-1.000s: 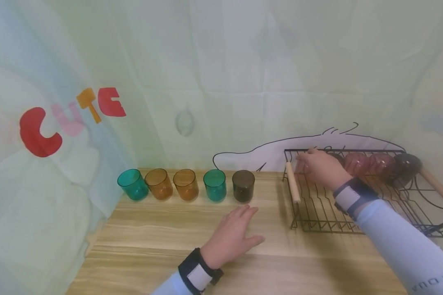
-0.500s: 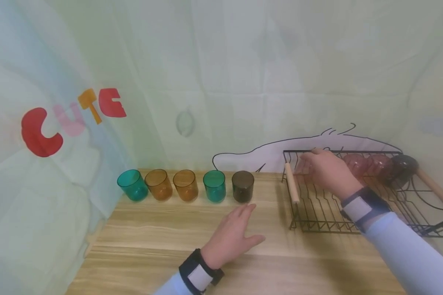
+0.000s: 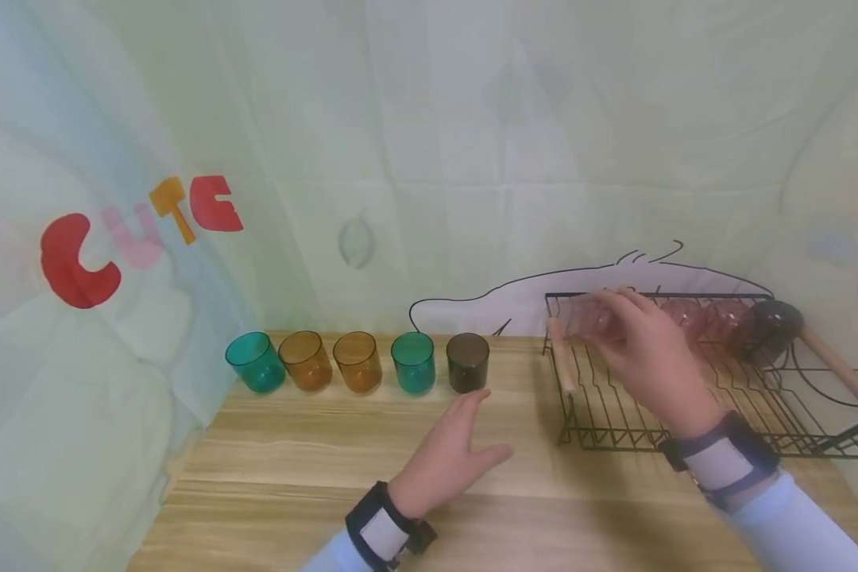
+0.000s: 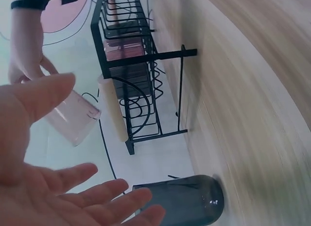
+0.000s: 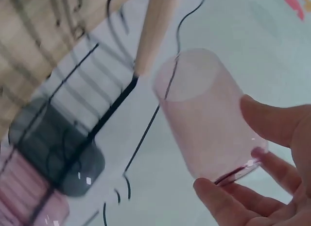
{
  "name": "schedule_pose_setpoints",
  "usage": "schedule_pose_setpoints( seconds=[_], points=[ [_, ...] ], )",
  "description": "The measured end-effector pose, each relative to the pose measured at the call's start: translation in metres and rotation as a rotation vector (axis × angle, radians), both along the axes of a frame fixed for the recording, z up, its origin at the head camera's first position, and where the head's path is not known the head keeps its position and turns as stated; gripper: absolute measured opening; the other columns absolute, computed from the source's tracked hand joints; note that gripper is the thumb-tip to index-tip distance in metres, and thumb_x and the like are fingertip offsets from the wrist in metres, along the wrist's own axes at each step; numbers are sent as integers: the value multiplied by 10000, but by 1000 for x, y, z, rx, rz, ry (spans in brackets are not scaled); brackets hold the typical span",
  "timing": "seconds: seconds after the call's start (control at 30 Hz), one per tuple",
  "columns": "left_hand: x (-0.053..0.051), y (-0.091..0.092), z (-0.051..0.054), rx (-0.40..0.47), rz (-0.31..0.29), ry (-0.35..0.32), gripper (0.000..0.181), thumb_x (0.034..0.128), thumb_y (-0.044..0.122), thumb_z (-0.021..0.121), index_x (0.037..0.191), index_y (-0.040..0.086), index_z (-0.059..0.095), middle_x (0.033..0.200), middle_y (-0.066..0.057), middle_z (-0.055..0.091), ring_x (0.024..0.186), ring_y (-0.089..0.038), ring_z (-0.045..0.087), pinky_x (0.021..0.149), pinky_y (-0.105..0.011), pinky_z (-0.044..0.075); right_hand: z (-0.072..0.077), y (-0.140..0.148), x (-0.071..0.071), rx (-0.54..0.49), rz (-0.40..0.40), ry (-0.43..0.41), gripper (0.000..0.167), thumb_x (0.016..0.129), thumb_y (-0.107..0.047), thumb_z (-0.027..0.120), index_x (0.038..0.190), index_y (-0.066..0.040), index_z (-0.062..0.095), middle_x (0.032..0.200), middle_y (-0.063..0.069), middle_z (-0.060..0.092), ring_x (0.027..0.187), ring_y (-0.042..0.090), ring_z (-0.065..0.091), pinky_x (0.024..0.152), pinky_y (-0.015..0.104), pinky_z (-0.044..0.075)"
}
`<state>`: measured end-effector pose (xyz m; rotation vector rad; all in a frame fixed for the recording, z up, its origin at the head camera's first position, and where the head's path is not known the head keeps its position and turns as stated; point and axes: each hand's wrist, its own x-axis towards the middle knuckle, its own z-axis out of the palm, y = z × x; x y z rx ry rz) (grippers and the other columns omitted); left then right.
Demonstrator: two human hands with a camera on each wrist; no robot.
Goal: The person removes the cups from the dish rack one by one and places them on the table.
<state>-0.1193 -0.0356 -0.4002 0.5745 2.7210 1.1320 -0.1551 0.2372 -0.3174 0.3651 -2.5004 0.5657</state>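
My right hand (image 3: 654, 361) grips a clear pink drinking glass (image 5: 209, 126) near its base, thumb on one side and fingers on the other. The glass is tilted, above the left end of the black wire dish rack (image 3: 618, 441). In the head view my fingers hide part of it. My left hand (image 3: 443, 465) hovers over the table, fingers extended and thumb spread, with nothing in it. Just beyond its fingertips stands a dark smoky glass (image 3: 468, 365), which also shows beside the fingers in the left wrist view.
Left of the smoky glass, a green glass (image 3: 413, 365), two amber glasses and a teal glass (image 3: 256, 364) stand in a row along the curtain. Other pink glasses (image 3: 729, 318) and a dark glass (image 3: 775, 322) sit in the rack, which has wooden handles (image 3: 562, 357).
My right hand has lifted the pink glass from the rack's left end and turned, bringing the thumb into view. The left hand has barely moved.
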Motion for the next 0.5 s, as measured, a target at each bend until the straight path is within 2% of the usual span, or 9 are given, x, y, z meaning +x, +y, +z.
schedule_pose_setpoints(
  seconds=[0.07, 0.17, 0.23, 0.33, 0.43, 0.5],
  points=[
    [-1, 0, 1, 48, 17, -27, 871, 785, 635, 598, 1459, 183, 284, 1500, -24, 342, 1360, -195, 360, 1093, -442, 355, -5, -6, 5, -63, -1, 9, 609, 754, -176, 777, 1311, -179, 531, 1204, 102, 597, 858, 200, 600, 748, 426, 539],
    [-3, -1, 3, 119, 44, -53, 890, 768, 662, 593, 1451, 177, 295, 1489, -22, 359, 1354, -203, 368, 1093, -436, 357, -12, -16, 12, -134, 14, 43, 597, 760, -212, 777, 1305, -173, 538, 1221, 97, 601, 901, 187, 608, 782, 401, 545],
    [-5, -1, 4, 171, 57, -73, 873, 767, 661, 595, 1438, 177, 315, 1477, -26, 378, 1341, -222, 387, 1082, -444, 370, -15, -23, 16, -175, 26, 74, 590, 751, -223, 784, 1290, -163, 552, 1148, 54, 632, 952, 164, 602, 793, 346, 545],
    [-7, -1, 5, 257, 60, -114, 816, 787, 619, 610, 1415, 174, 342, 1463, -41, 397, 1317, -252, 418, 1068, -459, 385, -19, -32, 20, -229, 21, 124, 583, 731, -252, 798, 1259, -135, 579, 1064, 24, 658, 914, 113, 597, 753, 256, 542],
    [-9, -1, 6, 356, 64, -173, 760, 816, 549, 629, 1402, 150, 355, 1449, -84, 409, 1291, -279, 449, 1049, -468, 405, -21, -41, 24, -300, 11, 112, 579, 722, -281, 802, 1239, -127, 591, 991, -7, 650, 884, 82, 578, 729, 195, 551],
    [-11, 0, 8, 411, 78, -213, 768, 816, 542, 633, 1405, 139, 349, 1438, -108, 419, 1277, -277, 465, 1037, -455, 421, -22, -46, 27, -350, 14, 74, 589, 724, -288, 801, 1249, -136, 582, 1014, -14, 642, 922, 82, 580, 720, 195, 561]
  ],
)
